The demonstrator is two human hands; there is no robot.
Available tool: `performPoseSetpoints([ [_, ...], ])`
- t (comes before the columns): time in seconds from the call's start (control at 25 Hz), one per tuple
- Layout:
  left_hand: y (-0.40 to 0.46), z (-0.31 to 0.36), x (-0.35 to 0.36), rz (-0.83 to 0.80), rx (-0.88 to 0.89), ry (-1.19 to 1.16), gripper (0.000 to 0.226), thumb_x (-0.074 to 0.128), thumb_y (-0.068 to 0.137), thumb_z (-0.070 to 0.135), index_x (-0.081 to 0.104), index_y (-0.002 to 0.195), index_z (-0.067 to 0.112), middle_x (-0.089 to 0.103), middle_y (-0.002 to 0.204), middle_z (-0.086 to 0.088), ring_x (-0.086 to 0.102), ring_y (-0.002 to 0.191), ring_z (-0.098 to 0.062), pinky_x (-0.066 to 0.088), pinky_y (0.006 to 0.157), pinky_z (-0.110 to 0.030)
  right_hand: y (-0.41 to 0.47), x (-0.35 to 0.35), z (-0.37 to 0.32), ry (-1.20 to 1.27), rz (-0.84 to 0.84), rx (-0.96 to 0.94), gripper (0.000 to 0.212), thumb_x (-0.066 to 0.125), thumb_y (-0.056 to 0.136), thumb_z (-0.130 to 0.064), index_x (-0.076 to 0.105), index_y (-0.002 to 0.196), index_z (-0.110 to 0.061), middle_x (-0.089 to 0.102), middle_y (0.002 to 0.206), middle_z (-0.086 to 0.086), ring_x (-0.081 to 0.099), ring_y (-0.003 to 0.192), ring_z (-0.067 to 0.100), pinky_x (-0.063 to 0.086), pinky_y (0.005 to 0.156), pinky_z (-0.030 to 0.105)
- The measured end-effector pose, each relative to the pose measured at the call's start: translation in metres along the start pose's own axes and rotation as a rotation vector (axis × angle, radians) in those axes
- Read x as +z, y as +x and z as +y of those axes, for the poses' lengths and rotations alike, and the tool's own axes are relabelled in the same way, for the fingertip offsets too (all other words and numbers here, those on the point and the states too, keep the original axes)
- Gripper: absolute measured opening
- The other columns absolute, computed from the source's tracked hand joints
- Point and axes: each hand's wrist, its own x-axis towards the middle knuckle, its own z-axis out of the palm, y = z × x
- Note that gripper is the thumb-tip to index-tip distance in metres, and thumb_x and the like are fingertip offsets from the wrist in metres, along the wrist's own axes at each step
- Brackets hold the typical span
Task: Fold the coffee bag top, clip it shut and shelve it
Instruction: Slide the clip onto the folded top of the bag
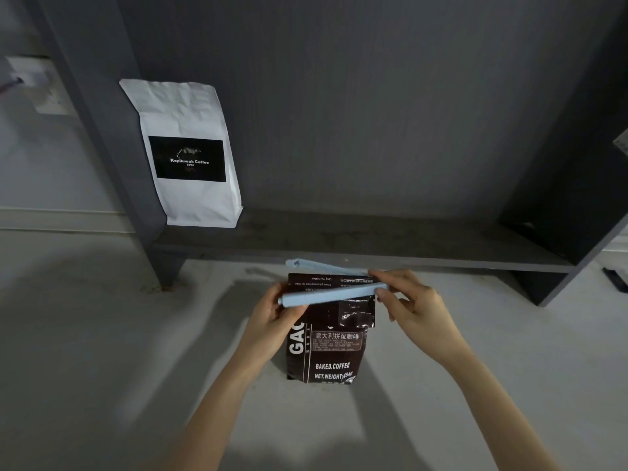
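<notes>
We look down on a pale grey surface (pixel 102 334) with a dark grey shelf unit (pixel 373 246) standing on it, its back panel filling the upper middle of the frame and its low board running across the centre. At the far left, beyond the unit's upright, a pale wall shows with something blurred fixed to it that we cannot make out. Just inside that upright, in the upper left of the frame, a white coffee bag (pixel 190 154) with a black label stands on the shelf board, leaning back against the panel.

Lower down, in the middle of the frame, our left hand (pixel 272 317) is curled around the left end of a long pale blue clip (pixel 331 295), fingers closed on the near bar with the thumb pressed over it. The clip is a hinged pair of bars: the near bar lies across the front of the dark brown coffee bag (pixel 326 351), and the far bar rises behind it, the two spread apart at the left and meeting at the right. The bag stands upright on the surface just in front of the shelf, its top folded over so that the print on the flap reads upside down between the two bars.

To the right, our right hand (pixel 411 300) pinches the clip's hinged end, thumb below and fingertips on top, closed on it. At the far right edge a small dark object lies on the surface, too cropped to identify.
</notes>
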Motion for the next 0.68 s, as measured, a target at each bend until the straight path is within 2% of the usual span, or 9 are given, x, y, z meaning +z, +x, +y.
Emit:
performPoseSetpoints([
  [0.16, 0.000, 0.000, 0.000, 0.005, -0.018, -0.033, 0.021, 0.058, 0.082, 0.014, 0.055, 0.101, 0.022, 0.063, 0.099, 0.011, 0.061, 0.082, 0.013, 0.045, 0.065, -0.003, 0.001, 0.006, 0.004, 0.108, 0.073, 0.034, 0.027, 0.054, 0.086, -0.009, 0.060, 0.110, -0.020, 0.054, 0.085, -0.011, 0.052, 0.055, -0.002, 0.043, 0.055, 0.008],
  [0.28, -0.002, 0.000, 0.001, 0.013, -0.025, -0.064, 0.025, 0.057, 0.082, 0.012, 0.054, 0.107, 0.015, 0.063, 0.098, 0.012, 0.061, 0.080, 0.015, 0.045, 0.064, -0.002, -0.001, 0.012, 0.007, 0.186, 0.113, 0.048, 0.026, 0.055, 0.085, -0.007, 0.061, 0.109, -0.016, 0.057, 0.085, -0.013, 0.054, 0.065, -0.008, 0.043, 0.062, 0.004],
  [0.36, -0.001, 0.000, 0.002, 0.012, -0.029, -0.065, 0.025, 0.057, 0.082, 0.012, 0.055, 0.108, 0.012, 0.063, 0.097, 0.013, 0.060, 0.080, 0.015, 0.044, 0.063, -0.001, -0.001, 0.014, 0.009, 0.216, 0.129, 0.060, 0.026, 0.057, 0.084, -0.008, 0.063, 0.107, -0.018, 0.060, 0.089, -0.013, 0.057, 0.076, -0.004, 0.045, 0.068, 0.005],
  [0.52, -0.001, -0.001, 0.001, 0.012, -0.024, -0.070, 0.027, 0.058, 0.082, 0.012, 0.057, 0.108, 0.010, 0.066, 0.097, 0.008, 0.063, 0.082, 0.009, 0.046, 0.064, -0.004, -0.001, 0.017, 0.008, 0.229, 0.117, 0.050, 0.030, 0.058, 0.083, -0.012, 0.060, 0.095, -0.040, 0.063, 0.094, -0.011, 0.060, 0.091, 0.015, 0.048, 0.080, 0.023],
  [0.68, -0.002, -0.001, 0.000, 0.012, -0.018, -0.085, 0.028, 0.059, 0.081, 0.011, 0.057, 0.109, 0.009, 0.067, 0.094, 0.011, 0.064, 0.082, 0.009, 0.046, 0.064, -0.004, -0.001, 0.019, 0.006, 0.233, 0.124, 0.039, 0.032, 0.056, 0.085, -0.010, 0.058, 0.090, -0.042, 0.064, 0.093, -0.010, 0.061, 0.088, 0.015, 0.049, 0.080, 0.029],
])
